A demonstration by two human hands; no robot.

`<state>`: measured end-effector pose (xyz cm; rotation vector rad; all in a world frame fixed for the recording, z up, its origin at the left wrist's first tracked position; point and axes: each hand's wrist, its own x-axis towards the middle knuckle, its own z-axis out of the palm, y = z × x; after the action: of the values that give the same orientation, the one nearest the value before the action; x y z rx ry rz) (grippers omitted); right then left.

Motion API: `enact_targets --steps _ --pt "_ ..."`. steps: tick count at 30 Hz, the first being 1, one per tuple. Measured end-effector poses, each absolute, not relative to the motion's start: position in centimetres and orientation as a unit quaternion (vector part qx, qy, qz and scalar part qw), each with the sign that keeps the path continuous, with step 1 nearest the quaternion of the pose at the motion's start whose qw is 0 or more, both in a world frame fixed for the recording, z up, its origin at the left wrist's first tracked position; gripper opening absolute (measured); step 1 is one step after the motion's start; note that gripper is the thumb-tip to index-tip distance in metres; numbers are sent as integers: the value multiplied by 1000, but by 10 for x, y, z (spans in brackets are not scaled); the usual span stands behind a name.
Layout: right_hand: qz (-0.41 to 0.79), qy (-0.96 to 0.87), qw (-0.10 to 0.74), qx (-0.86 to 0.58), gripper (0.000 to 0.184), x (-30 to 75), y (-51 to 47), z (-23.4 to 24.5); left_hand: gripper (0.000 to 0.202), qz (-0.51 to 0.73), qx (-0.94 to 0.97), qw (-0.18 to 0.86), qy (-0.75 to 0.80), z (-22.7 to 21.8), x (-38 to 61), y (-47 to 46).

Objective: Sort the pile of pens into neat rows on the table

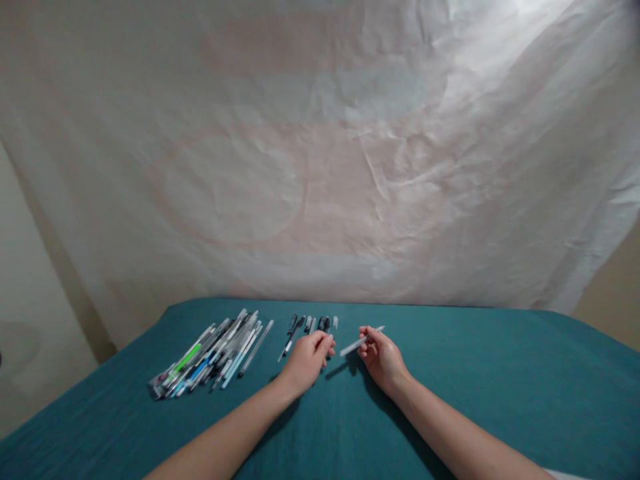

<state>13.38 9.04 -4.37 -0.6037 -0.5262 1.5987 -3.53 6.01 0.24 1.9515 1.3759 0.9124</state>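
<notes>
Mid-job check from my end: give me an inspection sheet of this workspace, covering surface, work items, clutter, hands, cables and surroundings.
Surface: green cloth covering the table, mostly smooth.
Work items: pale pen raised at a slant; small dark and clear parts, seemingly caps, beyond the left hand.
Clutter: overlapping heap of pens on the left, with green and blue among them.
Left hand: fingers drawn together; whether they grip anything is unclear.
Right hand: holding the pale pen in its fingers.
Cables: nothing seen.
Surroundings: wrinkled pale sheet behind the table; wall at far left.
</notes>
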Motion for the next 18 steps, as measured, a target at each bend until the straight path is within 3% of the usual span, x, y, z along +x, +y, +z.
enact_targets --steps 5,18 --pt "704 -225 622 -259 10 135 91 -45 33 176 796 -18 579 18 -30 94" --pt "714 -222 617 -244 11 137 95 -48 23 55 781 -98 615 11 2 123"
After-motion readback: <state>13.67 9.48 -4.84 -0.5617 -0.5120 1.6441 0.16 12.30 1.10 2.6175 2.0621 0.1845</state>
